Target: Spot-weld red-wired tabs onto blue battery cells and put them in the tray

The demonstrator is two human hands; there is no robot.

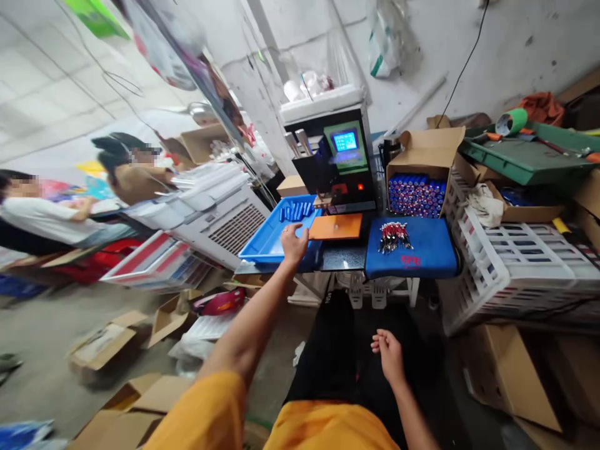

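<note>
My left hand (294,244) reaches over the right edge of a blue plastic tray (257,245), near the left end of an orange board (336,227). Its thumb and fingers are apart, with nothing visible between them. Several blue cylindrical cells (296,211) lie at the back of the tray. My right hand (390,355) hovers over my lap, fingers loosely bent and apart, holding nothing I can see. A bundle of short red and black wires (394,236) lies on a blue padded mat (434,250), right of the board.
Behind the board stands a black machine (349,159) with a lit screen. An open carton (422,150) of blue cells is beside it. White plastic crates (525,256) stand at right, an air cooler (237,228) at left. Two people sit far left; cartons (105,340) lie on the floor.
</note>
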